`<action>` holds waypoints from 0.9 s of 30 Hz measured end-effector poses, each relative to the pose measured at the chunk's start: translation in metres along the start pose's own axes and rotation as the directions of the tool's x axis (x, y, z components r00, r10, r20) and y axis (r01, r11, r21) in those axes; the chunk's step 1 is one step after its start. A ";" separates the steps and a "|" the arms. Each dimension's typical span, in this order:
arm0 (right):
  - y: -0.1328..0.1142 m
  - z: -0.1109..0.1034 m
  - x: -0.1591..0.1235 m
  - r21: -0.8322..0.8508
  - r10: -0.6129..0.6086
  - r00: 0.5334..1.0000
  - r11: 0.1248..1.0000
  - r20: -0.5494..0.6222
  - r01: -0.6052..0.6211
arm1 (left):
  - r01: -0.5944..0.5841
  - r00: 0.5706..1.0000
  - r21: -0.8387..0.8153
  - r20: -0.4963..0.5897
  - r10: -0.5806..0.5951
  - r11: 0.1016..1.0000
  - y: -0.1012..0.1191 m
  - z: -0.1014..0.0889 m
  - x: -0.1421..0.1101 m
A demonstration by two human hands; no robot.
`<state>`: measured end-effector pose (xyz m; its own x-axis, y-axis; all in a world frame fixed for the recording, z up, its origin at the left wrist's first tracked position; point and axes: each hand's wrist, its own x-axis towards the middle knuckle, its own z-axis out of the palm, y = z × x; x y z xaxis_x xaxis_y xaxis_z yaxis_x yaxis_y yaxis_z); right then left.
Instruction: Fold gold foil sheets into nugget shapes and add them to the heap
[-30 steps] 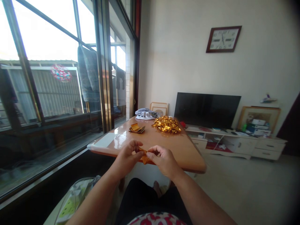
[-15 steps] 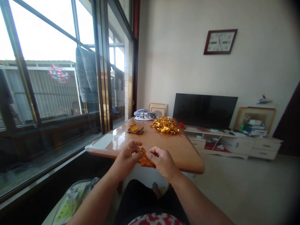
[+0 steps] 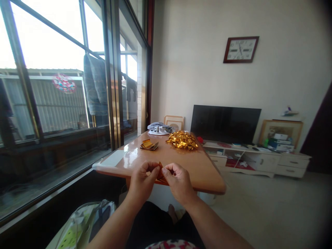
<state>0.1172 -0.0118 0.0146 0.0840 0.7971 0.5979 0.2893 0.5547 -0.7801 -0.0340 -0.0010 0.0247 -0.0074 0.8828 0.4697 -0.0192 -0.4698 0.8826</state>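
Note:
A small piece of folded gold foil paper (image 3: 160, 175) is pinched between my two hands, just above the near edge of the table. My left hand (image 3: 144, 178) grips its left side with thumb and fingers closed. On the other side, my right hand (image 3: 177, 179) pinches it in the same way. The fingers cover much of the paper, so its full shape is hidden. Farther back lies a stack of flat gold paper sheets (image 3: 149, 145). To its right is a heap of folded gold paper pieces (image 3: 182, 140).
The brown table (image 3: 202, 173) stretches away from me, with folded cloth (image 3: 159, 128) at its far end. A window runs along the left. Behind the table a television (image 3: 225, 123) stands on a white cabinet (image 3: 267, 162). A bag (image 3: 77, 224) sits at lower left.
My left fingers have closed down onto the foil paper. The paper has turned, showing less of its flat face, with a point now sticking up between the thumbs.

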 end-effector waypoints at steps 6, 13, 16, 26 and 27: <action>-0.004 0.001 -0.001 -0.102 -0.083 0.996 0.991 -0.018 0.081 | 0.018 0.999 -0.020 -0.031 -0.018 1.000 -0.003 0.002 0.000; -0.002 0.005 -0.003 -0.237 -0.178 0.982 0.958 -0.057 0.160 | -0.028 0.993 0.091 -0.113 0.038 0.995 -0.013 0.003 0.001; -0.001 0.006 -0.004 -0.274 -0.193 0.979 0.947 -0.065 0.169 | -0.041 0.992 0.074 -0.114 0.049 0.996 -0.016 0.003 0.000; -0.005 0.005 -0.007 -0.260 -0.221 0.975 0.943 -0.026 0.206 | 0.106 0.994 -0.186 0.029 -0.102 0.977 -0.009 0.006 0.000; -0.005 0.005 -0.007 -0.255 -0.219 0.976 0.945 -0.019 0.207 | 0.122 0.992 -0.213 0.045 -0.115 0.969 -0.009 0.005 0.000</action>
<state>0.1107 -0.0187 0.0135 0.0365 0.6518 0.7575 0.5338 0.6281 -0.5661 -0.0287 0.0030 0.0169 0.0398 0.9298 0.3658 -0.2322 -0.3474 0.9085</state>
